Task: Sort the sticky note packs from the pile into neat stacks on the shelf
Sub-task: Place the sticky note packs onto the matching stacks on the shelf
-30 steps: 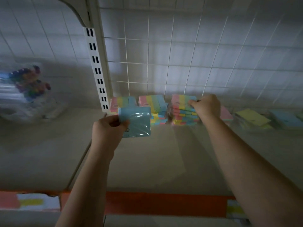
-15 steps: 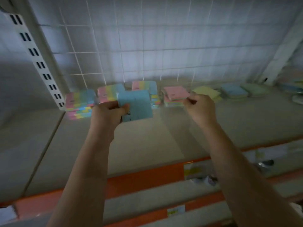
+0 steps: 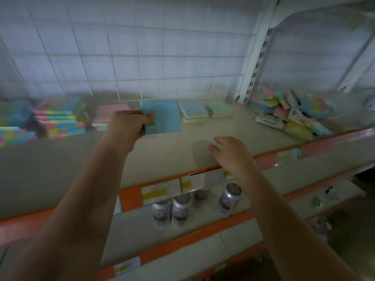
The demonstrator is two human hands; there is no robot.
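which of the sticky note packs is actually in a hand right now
The plain blue pack, gripped by the left hand above the shelf. The other packs lie on the shelf, in stacks or in the pile, and the right hand holds nothing.

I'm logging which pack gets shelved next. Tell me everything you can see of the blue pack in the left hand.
The blue pack is a squarish, plain light-blue block of sticky notes, seemingly in a clear glossy wrap, with a small dark barcode-like mark near its lower left. The left hand grips its left edge, thumb across the front, holding it upright above the shelf, in front of the flat stacks at the back. Nothing else visibly touches it.
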